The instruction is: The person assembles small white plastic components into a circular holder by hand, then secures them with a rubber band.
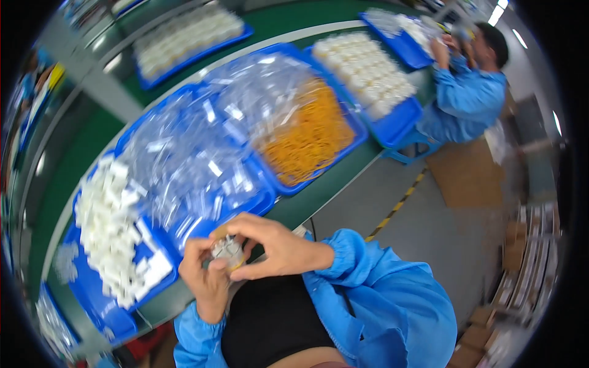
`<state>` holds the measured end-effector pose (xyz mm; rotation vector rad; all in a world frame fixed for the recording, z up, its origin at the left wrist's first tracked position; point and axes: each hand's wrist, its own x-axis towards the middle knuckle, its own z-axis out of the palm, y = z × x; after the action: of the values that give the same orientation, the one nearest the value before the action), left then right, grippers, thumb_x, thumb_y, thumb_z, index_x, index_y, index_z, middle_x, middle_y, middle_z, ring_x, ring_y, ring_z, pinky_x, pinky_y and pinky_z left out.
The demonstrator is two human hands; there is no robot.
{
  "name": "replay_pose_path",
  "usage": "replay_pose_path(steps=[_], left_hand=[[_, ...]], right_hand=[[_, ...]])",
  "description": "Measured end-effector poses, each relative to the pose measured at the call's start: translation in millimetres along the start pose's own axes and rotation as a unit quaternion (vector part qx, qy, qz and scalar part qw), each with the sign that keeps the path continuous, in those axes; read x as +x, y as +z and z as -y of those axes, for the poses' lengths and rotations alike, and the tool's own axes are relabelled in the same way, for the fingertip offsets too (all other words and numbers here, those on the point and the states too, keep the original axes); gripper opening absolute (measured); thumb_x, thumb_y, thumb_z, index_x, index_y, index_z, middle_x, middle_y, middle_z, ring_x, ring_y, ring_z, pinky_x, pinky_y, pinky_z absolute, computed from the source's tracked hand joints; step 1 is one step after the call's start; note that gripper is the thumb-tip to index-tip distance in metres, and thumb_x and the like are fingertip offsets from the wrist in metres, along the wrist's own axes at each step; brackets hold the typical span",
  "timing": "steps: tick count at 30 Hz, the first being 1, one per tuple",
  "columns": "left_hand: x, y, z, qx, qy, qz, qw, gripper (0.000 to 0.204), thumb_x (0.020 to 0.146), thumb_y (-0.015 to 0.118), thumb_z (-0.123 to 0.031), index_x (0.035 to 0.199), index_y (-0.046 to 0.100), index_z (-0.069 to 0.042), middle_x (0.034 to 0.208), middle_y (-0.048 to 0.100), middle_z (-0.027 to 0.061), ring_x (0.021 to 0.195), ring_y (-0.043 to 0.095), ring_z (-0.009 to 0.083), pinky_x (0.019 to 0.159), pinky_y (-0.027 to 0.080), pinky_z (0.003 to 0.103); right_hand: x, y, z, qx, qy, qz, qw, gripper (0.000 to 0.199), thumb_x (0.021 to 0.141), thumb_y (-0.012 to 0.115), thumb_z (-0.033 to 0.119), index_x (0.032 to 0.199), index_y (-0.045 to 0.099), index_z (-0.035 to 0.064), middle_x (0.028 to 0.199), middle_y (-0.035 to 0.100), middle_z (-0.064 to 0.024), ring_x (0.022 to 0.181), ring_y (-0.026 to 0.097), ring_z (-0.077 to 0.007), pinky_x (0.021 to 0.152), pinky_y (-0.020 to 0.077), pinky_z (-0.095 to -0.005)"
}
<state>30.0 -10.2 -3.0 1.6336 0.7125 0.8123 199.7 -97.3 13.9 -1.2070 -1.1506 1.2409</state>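
Between my two hands, close in front of my body, is a small round part (227, 250), clear and whitish with dividers on its top and a yellow edge low down. My left hand (204, 275) grips it from the left, thumb and fingers closed on its side. From the right, my right hand (279, 248) curls its thumb and fingers around the same part. Fingers hide much of its sides. Just beyond the hands lies a blue tray of clear plastic pieces (190, 165). White rectangular blocks (113, 233) lie heaped in another blue tray to the left.
Orange rings (310, 135) and clear plastic pieces share a tray at the centre. White round parts stand in rows on a blue tray (396, 129) further right. A person in blue (466, 98) works at the far right. Stacked cartons (515, 251) stand along the right side.
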Motion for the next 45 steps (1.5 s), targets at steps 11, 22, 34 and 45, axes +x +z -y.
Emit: replay_pose_path(steps=[11,22,34,45], left_hand=[[4.7,-21.2,-19.9,0.07,-0.03,-0.046,0.996,0.018,0.099,0.058,-0.013,0.101,0.059,0.004,0.08,0.063,0.0111,0.069,0.064,0.0151,0.062,0.052,0.025],[-1.4,-39.1,-18.2,0.076,-0.061,-0.09,0.991,0.011,0.096,0.06,-0.008,0.095,0.061,0.004,0.08,0.063,0.0097,0.067,0.064,0.0148,0.063,0.053,0.026],[-26.4,-135.5,-17.8,0.347,0.126,-0.294,0.882,0.014,0.082,0.072,0.004,0.094,0.066,0.0,0.083,0.064,0.0107,0.068,0.063,0.0188,0.06,0.049,0.028],[33.4,-323.6,28.4,0.618,0.11,-0.191,0.755,0.012,0.088,0.066,-0.014,0.097,0.067,-0.006,0.092,0.063,0.0085,0.082,0.066,0.0283,0.068,0.053,0.039]], right_hand=[[-95.1,-217.1,3.7,-0.186,-0.234,-0.666,0.684,0.053,0.086,0.072,0.001,0.13,0.043,-0.0002,0.121,0.058,-0.0137,0.107,0.063,-0.0215,0.089,0.0546,-0.0327],[-154.5,-398.2,-50.4,-0.44,0.024,-0.701,0.56,0.055,0.08,0.079,0.019,0.126,0.054,0.0031,0.118,0.064,-0.019,0.099,0.068,-0.0284,0.086,0.0524,-0.0381],[-220.6,-409.8,-66.7,-0.459,-0.109,-0.69,0.548,0.044,0.093,0.069,0.018,0.127,0.056,-0.0078,0.124,0.062,-0.0197,0.107,0.063,-0.0264,0.095,0.051,-0.0343],[-38.1,-130.7,33.2,-0.508,-0.272,-0.487,0.656,0.021,0.097,0.059,0.002,0.117,0.062,-0.0056,0.115,0.066,-0.0139,0.104,0.062,-0.021,0.093,0.0496,-0.032]])
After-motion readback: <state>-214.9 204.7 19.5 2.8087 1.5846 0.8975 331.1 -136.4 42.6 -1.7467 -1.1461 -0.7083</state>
